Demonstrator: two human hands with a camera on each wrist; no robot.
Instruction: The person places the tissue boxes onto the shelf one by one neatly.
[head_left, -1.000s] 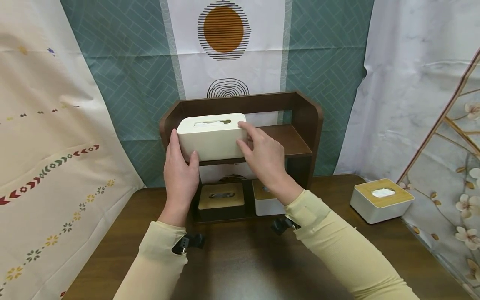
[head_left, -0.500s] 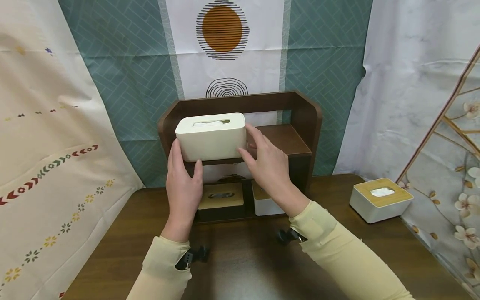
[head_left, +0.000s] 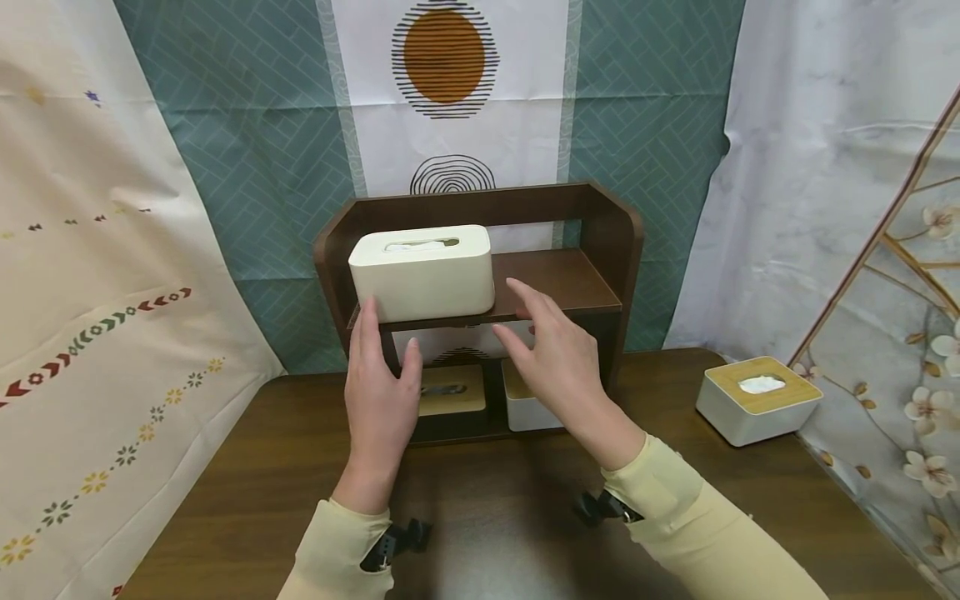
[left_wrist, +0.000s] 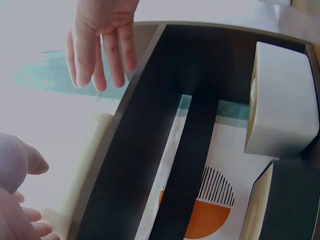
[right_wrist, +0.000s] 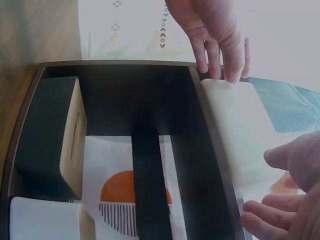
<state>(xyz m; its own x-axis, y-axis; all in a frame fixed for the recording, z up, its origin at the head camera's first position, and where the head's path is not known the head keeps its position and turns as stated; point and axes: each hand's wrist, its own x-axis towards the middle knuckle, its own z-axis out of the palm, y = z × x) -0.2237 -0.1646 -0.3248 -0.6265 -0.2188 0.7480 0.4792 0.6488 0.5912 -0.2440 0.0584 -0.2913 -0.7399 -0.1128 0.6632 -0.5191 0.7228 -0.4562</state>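
Note:
A cream tissue box with an oval slot on top stands on the upper shelf, at its left end. My left hand is in front of the box's lower left corner, fingers extended and thumb spread, its fingertips overlapping the box in the head view. To the right of the box, my right hand is held in front of the shelf, fingers loosely bent and apart from the box, with nothing in it. In the right wrist view, the cream box sits between both hands.
The dark brown two-tier shelf stands on a wooden table. Its lower tier holds a black tissue box and a white one, both wood-topped. Another white wood-topped tissue box stands at the table's right. Patterned cloths hang around.
Both hands have come off the sides of the cream tissue box and drawn back toward the body, the right one moving rightward. The box stays on the upper shelf.

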